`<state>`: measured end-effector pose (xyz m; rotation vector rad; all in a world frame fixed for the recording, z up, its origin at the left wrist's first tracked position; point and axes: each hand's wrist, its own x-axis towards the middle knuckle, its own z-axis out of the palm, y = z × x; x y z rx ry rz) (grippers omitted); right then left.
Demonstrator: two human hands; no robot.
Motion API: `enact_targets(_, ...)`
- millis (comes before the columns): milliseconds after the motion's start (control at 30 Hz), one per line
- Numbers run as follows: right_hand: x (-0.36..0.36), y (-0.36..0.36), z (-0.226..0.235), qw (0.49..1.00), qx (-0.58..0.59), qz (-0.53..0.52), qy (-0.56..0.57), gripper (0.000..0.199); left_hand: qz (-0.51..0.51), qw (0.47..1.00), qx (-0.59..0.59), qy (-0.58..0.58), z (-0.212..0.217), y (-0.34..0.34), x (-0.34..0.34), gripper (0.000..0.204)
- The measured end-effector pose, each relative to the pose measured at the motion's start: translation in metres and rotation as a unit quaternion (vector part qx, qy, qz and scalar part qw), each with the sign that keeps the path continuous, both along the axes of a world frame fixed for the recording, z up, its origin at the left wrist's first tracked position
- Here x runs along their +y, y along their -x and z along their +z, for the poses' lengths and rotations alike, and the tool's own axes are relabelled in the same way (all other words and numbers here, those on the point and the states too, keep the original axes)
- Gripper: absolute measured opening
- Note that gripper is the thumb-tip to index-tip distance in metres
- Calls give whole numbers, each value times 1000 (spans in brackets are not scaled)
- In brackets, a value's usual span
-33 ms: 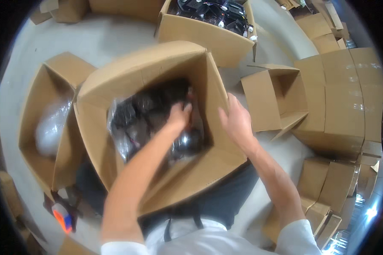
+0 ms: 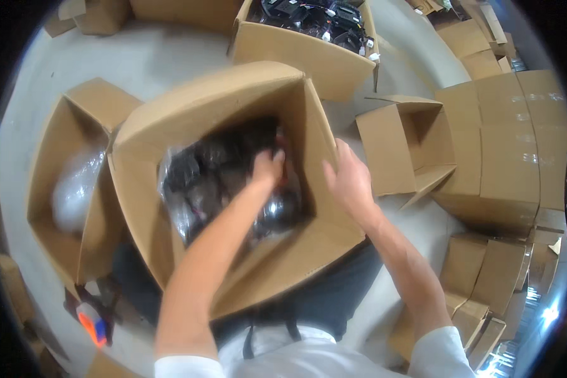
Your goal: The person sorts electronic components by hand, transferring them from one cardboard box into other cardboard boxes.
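A large open cardboard box (image 2: pixel 201 107) stands tilted in front of me. Inside it lie several dark parts (image 2: pixel 201 164) wrapped in clear plastic; their exact kind is hard to make out. My left hand (image 2: pixel 268 169) reaches deep into the box, fingers bent against the dark parts near the right inner wall. Whatever those fingers hold is blurred and partly hidden. With the thumb inside and the fingers outside, my right hand (image 2: pixel 349 173) grips the box's right edge.
Left of it stands another open box (image 2: pixel 53 157) with a clear plastic bag (image 2: pixel 79 195). Behind is a box (image 2: pixel 302 53) of black parts with white connectors. On the right are a small open box (image 2: pixel 384 148) and stacked cartons (image 2: pixel 507 138). An orange-and-blue object (image 2: pixel 93 324) is at lower left.
My left forearm has shifted slightly to the right, its hand still among the dark parts. The right hand keeps its hold on the box edge.
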<state>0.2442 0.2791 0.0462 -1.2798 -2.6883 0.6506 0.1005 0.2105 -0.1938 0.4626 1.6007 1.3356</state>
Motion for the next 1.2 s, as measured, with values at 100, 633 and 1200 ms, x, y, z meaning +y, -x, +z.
enact_targets(100,2,-3,-9,999,26,24,-34,51,157,987,-31,-12,-8,-10,49,22)
enact_targets(633,11,-20,-12,996,33,27,-78,52,221,963,-157,1,38,-29,77,21)
enact_targets(1200,6,-14,-9,998,21,22,-57,47,-27,982,160,95,11,-53,19,31)
